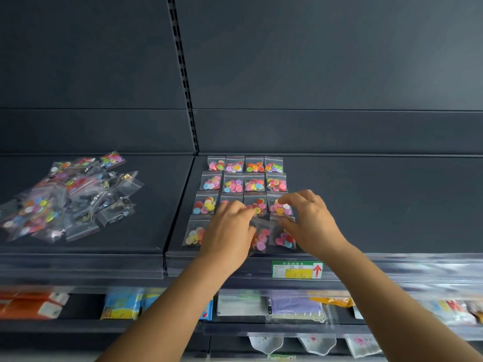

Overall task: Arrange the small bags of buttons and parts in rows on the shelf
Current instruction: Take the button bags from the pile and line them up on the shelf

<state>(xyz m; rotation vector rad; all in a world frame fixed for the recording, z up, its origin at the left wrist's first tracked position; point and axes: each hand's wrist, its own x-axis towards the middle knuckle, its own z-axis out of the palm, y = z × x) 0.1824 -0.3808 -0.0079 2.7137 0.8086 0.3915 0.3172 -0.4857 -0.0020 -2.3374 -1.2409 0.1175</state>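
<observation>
2 arms reach forward; left hand (230,231) and right hand (311,223) pinch a button bag (261,237).

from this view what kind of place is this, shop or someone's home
Most likely a shop aisle. The dark metal shelf carries a price tag on its front rail, small bags of buttons are laid out in rows, and packaged goods fill the tier below.

both hands (230,231) on bagged buttons (260,237), shelf (366,205), unsorted pile (68,197)
</observation>
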